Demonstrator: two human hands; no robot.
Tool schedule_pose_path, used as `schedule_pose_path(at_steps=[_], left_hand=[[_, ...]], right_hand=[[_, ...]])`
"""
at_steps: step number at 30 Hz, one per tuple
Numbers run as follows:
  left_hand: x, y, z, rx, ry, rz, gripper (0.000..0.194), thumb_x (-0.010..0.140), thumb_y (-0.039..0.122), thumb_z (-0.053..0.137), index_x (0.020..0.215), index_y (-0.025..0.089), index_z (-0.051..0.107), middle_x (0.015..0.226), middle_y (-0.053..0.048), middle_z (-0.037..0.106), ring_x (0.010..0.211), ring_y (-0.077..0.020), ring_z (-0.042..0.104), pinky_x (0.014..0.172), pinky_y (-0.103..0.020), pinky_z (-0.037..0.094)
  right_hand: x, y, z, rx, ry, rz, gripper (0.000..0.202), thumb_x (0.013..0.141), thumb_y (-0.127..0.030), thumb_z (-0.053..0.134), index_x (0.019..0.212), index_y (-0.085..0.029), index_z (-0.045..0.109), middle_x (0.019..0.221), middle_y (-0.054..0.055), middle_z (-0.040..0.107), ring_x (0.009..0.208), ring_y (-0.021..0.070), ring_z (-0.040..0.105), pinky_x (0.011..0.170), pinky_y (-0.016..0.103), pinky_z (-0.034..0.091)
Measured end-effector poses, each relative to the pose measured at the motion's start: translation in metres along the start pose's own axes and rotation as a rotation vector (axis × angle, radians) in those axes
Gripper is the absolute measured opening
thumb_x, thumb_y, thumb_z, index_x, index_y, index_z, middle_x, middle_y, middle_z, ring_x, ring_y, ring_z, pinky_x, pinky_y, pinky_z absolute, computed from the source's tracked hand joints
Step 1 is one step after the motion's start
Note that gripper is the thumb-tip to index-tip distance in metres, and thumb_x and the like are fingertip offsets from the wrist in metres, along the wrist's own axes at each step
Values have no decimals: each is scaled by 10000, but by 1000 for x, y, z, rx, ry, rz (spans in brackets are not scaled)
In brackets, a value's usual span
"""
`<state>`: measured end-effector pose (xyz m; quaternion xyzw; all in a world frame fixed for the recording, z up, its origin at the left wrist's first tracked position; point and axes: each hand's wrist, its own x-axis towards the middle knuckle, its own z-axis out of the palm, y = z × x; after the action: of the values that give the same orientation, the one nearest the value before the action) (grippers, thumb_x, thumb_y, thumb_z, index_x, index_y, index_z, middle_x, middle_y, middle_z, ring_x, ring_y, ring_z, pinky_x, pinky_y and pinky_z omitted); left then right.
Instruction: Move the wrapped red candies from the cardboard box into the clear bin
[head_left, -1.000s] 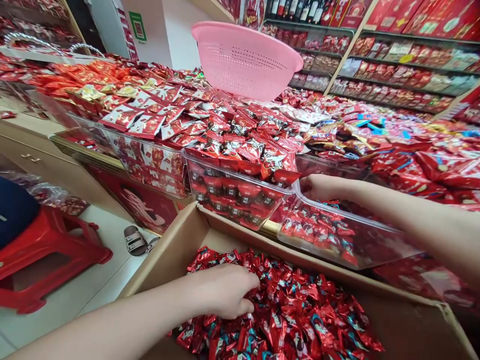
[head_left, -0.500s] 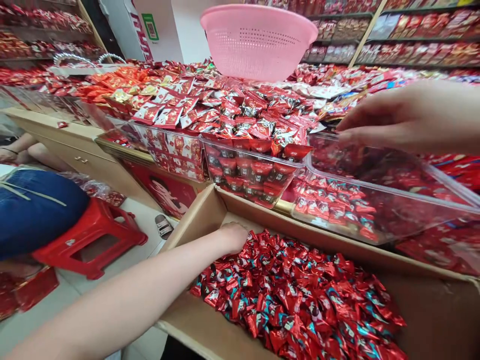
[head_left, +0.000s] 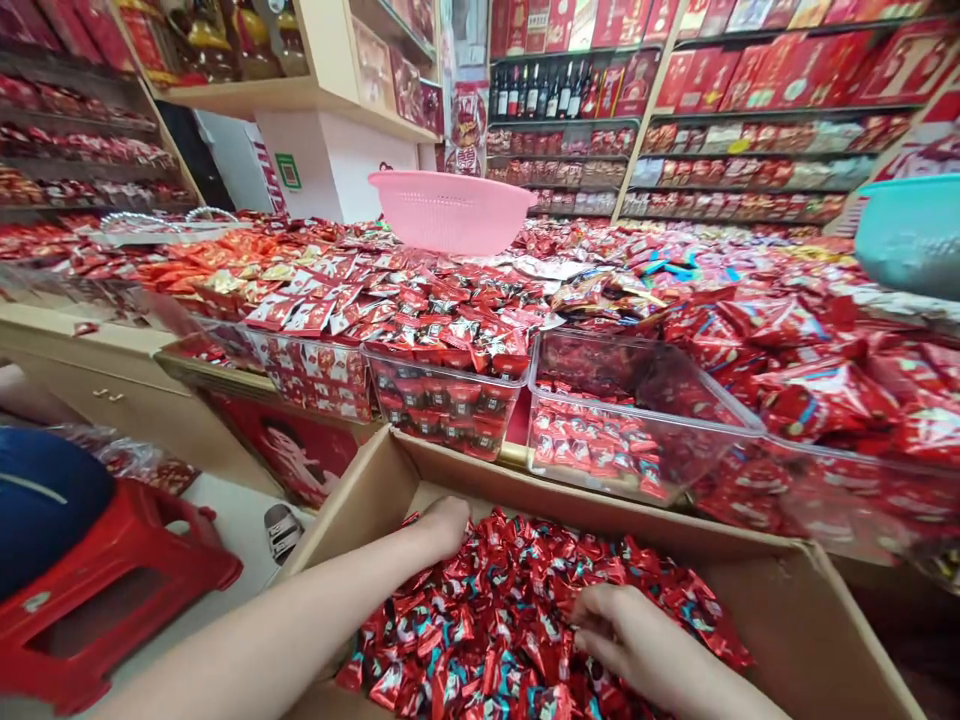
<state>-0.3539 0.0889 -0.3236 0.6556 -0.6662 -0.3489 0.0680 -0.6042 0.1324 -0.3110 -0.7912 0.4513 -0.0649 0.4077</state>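
Note:
A cardboard box (head_left: 780,590) in front of me holds a heap of red-wrapped candies (head_left: 510,600) with blue and white printing. My left hand (head_left: 448,525) rests on the heap near the box's far left corner, its fingers bent down and mostly hidden. My right hand (head_left: 619,625) reaches into the heap nearer the middle; its fingers are curved, with a gap between thumb and forefinger, and touch the candies. Just beyond the box stands a clear plastic bin (head_left: 645,410), partly filled with similar candies in rows.
Neighbouring clear bins, one with dark-red packets (head_left: 442,400), line the counter. A pink basket (head_left: 454,215) sits on piled sweets behind, and a teal basket (head_left: 911,240) is at the right. A red stool (head_left: 127,590) with a seated person is at the left; a slipper (head_left: 283,530) lies nearby.
My right hand has come down from above the clear bin into the candies in the box. My left hand stays in the heap. The view has tilted up and shifted.

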Motion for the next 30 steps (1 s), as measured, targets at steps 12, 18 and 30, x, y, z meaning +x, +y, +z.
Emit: schedule_pose_path(at_steps=[12,18,30], left_hand=[[-44,61,13,-487,-130,355,408,713,218,577,1106,171,482,754,23,537,694,-109,503,644,-224,399],[-39,54,14,-693,-255,331,454,674,213,619,1087,116,459,741,13,522,655,-95,494,631,-241,401],[-42,52,8,-688,-320,272,437,650,222,630,1051,120,491,705,15,573,598,-91,484,570,-230,373]], right_hand=[[11,-26,10,844,126,61,375,726,-531,549,748,-160,495,566,-21,545,517,103,510,531,238,400],[5,-27,4,932,178,124,349,714,-489,595,769,-147,555,617,-10,573,542,86,501,553,224,377],[-14,-72,-47,399,622,-163,281,739,-395,590,969,-234,583,913,38,632,810,174,587,679,273,478]])
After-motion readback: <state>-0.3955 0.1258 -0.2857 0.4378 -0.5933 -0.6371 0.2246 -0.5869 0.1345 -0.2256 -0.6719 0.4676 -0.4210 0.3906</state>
